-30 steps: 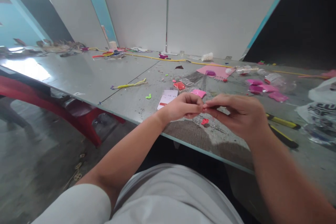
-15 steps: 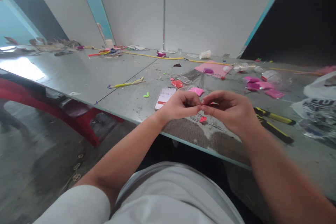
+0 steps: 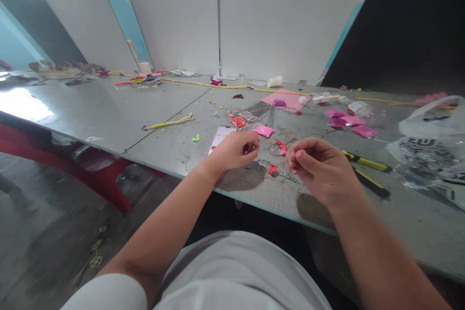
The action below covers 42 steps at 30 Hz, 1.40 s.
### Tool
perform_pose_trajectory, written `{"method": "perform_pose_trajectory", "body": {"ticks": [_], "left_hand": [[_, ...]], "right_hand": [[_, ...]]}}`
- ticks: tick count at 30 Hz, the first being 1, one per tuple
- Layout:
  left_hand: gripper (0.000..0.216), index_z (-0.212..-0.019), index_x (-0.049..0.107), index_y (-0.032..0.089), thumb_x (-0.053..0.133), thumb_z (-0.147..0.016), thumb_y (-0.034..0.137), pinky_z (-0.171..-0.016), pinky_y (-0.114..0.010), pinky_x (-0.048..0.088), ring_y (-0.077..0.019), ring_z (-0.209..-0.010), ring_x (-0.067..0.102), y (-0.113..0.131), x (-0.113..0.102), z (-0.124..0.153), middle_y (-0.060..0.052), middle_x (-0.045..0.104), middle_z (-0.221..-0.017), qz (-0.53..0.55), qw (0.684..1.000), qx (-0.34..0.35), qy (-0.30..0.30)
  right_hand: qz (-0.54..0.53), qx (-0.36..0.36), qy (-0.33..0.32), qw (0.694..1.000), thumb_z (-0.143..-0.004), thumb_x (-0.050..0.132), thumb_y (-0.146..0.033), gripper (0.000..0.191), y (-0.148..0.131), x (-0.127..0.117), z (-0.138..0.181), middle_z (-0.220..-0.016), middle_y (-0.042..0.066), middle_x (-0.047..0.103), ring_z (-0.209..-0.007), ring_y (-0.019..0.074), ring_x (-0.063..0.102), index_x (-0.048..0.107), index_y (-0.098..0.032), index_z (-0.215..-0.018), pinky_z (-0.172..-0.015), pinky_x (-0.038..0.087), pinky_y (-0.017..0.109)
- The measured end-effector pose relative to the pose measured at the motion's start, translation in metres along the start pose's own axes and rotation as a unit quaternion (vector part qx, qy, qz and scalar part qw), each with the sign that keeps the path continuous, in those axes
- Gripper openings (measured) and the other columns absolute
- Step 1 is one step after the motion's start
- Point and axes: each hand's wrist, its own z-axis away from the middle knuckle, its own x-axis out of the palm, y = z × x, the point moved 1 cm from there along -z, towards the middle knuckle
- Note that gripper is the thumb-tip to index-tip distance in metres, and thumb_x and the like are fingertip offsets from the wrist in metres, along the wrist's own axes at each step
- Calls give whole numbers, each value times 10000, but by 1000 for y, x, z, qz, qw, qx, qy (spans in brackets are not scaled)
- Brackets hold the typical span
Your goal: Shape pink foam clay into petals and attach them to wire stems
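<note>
My left hand (image 3: pixel 236 151) is closed over the table's front part, fingertips pinched. A bit of pinkish-red clay shows at its fingertips, mostly hidden by the fingers. To the right, apart from it, my right hand (image 3: pixel 323 169) pinches a small piece of pink clay (image 3: pixel 299 154) at the thumb tip. Between the hands on the table lie a red clay flower shape (image 3: pixel 272 169) and another red clay piece (image 3: pixel 281 147) with thin wire near it. A phone (image 3: pixel 218 136) with a timer on its screen lies partly behind my left hand.
Packets of pink clay (image 3: pixel 264 131) and red clay (image 3: pixel 239 121) lie behind the hands. Yellow-and-black pliers (image 3: pixel 370 181) are right of my right hand, near a plastic bag (image 3: pixel 428 131). Thin wires (image 3: pixel 267 112) reach toward pink paper (image 3: pixel 303 102). A red chair (image 3: pixel 90 174) stands left.
My hands, which met at the fingertips, have moved apart, the left one leftward. A small pink clay piece now shows in my right fingers. The whole view has shifted slightly.
</note>
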Motion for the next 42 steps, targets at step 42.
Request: {"method": "perform_pose_trajectory", "body": {"ticks": [42], "left_hand": [[51,-881,822,223,813,-885,274,-765,-283,535,-156,-896,590,90,25,37,-58,602,-900,406,909,22,94]], "right_hand": [[204,-323,79,921,-825,857,-152,287,-24,28,31,-886,7,829,-737,226,776,811,-332,-1043,-643,652,374]]}}
